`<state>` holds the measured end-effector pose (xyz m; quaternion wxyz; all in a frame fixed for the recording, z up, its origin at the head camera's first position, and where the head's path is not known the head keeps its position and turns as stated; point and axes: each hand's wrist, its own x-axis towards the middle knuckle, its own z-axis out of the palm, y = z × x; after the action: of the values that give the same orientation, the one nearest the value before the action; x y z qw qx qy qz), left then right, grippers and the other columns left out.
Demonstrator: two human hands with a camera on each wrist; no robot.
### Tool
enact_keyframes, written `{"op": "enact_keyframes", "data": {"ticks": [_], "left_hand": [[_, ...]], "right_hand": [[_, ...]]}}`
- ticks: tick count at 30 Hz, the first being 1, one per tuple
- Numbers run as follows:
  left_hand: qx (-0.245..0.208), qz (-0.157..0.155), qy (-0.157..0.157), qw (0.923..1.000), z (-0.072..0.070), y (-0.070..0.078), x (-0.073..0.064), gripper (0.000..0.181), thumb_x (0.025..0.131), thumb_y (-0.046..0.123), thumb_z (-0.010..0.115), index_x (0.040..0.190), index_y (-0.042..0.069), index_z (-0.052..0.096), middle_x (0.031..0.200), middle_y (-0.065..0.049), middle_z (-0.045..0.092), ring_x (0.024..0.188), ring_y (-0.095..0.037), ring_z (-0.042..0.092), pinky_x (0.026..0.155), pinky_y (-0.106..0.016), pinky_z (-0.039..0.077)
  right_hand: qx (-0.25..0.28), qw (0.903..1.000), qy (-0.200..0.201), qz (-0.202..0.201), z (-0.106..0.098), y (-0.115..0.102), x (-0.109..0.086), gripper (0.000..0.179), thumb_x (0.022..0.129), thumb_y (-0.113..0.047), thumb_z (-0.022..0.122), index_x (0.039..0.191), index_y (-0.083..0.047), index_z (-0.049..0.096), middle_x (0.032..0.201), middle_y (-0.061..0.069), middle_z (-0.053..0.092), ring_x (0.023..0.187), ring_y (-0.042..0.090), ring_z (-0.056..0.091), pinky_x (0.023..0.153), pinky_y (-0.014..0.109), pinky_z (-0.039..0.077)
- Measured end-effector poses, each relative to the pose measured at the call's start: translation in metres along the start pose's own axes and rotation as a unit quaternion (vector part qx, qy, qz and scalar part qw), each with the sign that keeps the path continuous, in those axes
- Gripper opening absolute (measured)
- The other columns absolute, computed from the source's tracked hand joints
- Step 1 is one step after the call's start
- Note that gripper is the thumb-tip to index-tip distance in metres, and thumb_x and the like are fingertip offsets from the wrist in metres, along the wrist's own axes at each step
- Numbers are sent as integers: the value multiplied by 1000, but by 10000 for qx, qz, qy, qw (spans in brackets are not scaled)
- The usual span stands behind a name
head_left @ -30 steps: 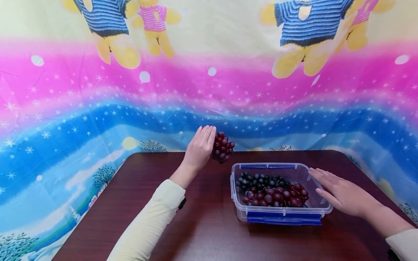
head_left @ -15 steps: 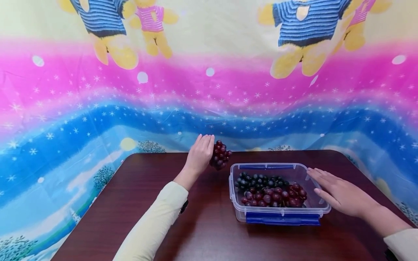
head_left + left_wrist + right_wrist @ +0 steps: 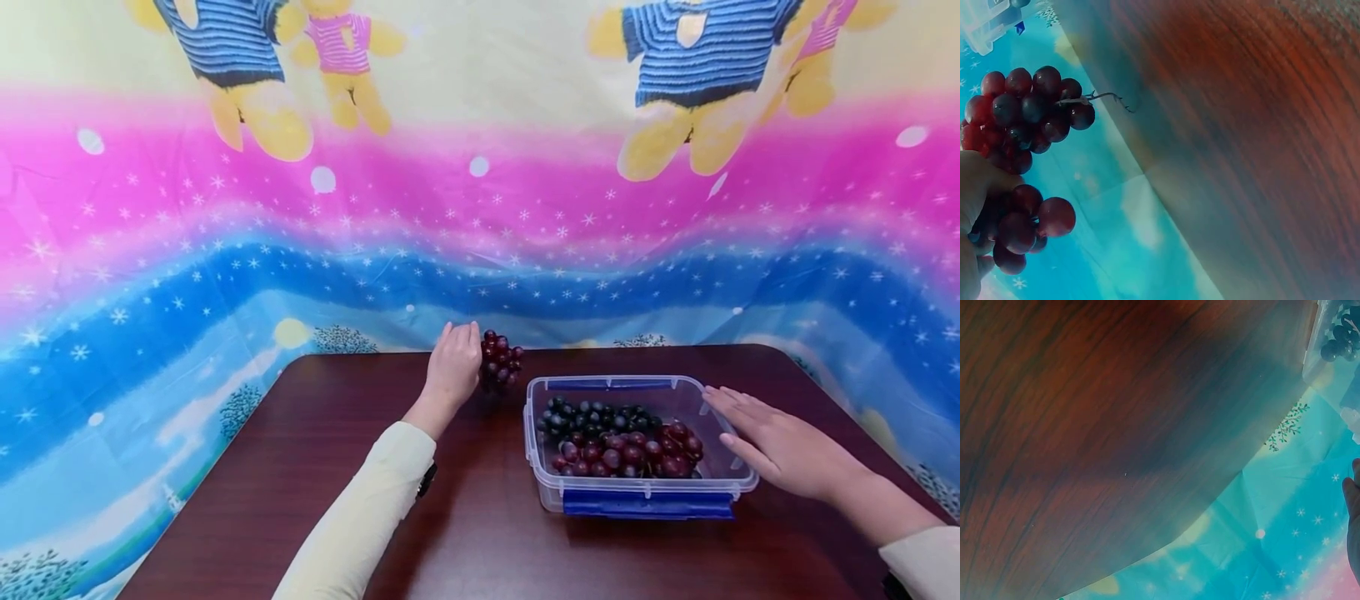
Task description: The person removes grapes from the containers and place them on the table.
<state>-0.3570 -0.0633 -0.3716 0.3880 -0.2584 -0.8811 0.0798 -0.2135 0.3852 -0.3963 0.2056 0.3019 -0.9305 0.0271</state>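
My left hand (image 3: 453, 367) grips a bunch of red grapes (image 3: 500, 360) near the table's far edge, left of the plastic container. In the left wrist view grapes (image 3: 1029, 112) bulge out on both sides of the fingers, and a bare stem pokes from the bunch. The clear container (image 3: 551, 497) with blue clips holds dark grapes (image 3: 600, 417) at its back and red grapes (image 3: 630, 452) in front. My right hand (image 3: 783, 442) lies with straight fingers at the container's right rim; only a sliver of that hand (image 3: 1352, 512) appears in the right wrist view.
The dark brown wooden table (image 3: 315, 467) has rounded far corners. Behind it hangs a cloth backdrop (image 3: 480, 225) printed with bears and snowflakes. A black band (image 3: 426, 482) sits at the left wrist.
My left hand has come down toward the table, carrying the red grape bunch lower and slightly left. The right hand stays at the container's rim.
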Motion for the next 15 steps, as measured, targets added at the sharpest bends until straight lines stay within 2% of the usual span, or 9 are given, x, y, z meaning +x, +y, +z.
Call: {"op": "enact_keyframes", "data": {"ticks": [6, 10, 15], "left_hand": [[-66, -458, -531, 9975, 6, 2, -5, 58, 73, 15, 79, 123, -10, 61, 109, -18, 67, 102, -29, 65, 104, -42, 41], [56, -544, -647, 9964, 13, 4, -9, 57, 72, 16, 79, 119, -11, 61, 109, -18, 67, 102, -31, 64, 103, -41, 41], [266, -610, -729, 9951, 18, 6, -13, 55, 69, 19, 80, 113, -10, 63, 103, -16, 67, 91, -29, 65, 101, -40, 42]], "right_hand": [[-4, 10000, 1, 4, 2, 1, 0, 61, 95, -22, 62, 148, -6, 39, 142, 21, 46, 137, -8, 2, 107, 9, -2], [-26, 10000, 6, 18, 2, 1, -1, 60, 95, -23, 61, 149, -7, 39, 143, 20, 46, 140, -3, 6, 108, 9, -2], [-27, 10000, -34, 67, 0, 0, 0, 62, 95, -23, 62, 150, -8, 37, 143, 20, 45, 139, -5, 4, 107, 9, -3]]}}
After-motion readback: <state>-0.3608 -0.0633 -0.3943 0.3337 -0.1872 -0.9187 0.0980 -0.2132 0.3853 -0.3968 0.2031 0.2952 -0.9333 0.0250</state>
